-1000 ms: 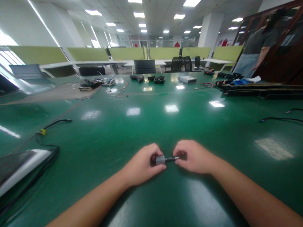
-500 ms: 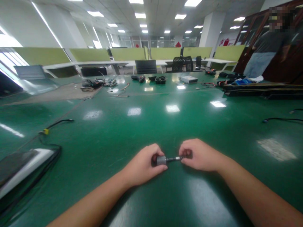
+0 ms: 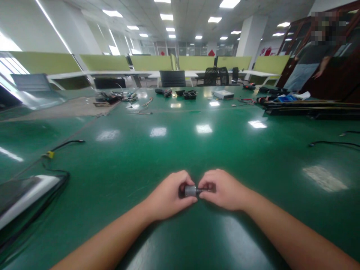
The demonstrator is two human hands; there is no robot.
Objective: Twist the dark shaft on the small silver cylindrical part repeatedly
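My left hand is closed around a small grey metal cylinder, thumb below and fingers above. A thin dark shaft extends from the cylinder's right end. Close beside that end, my right hand pinches the shaft between thumb and fingers. Most of the shaft is hidden by the right fingers, and the cylinder's left end disappears into my left palm. The two hands nearly meet just above the green tabletop.
At left lie a dark flat device with a white edge and black cables. Farther back are electronic parts, a silver box and long black bars. A person stands at the back right.
My right hand has moved left along the shaft, up close to the cylinder. My left hand keeps its grip. The person at the back right has shifted slightly left.
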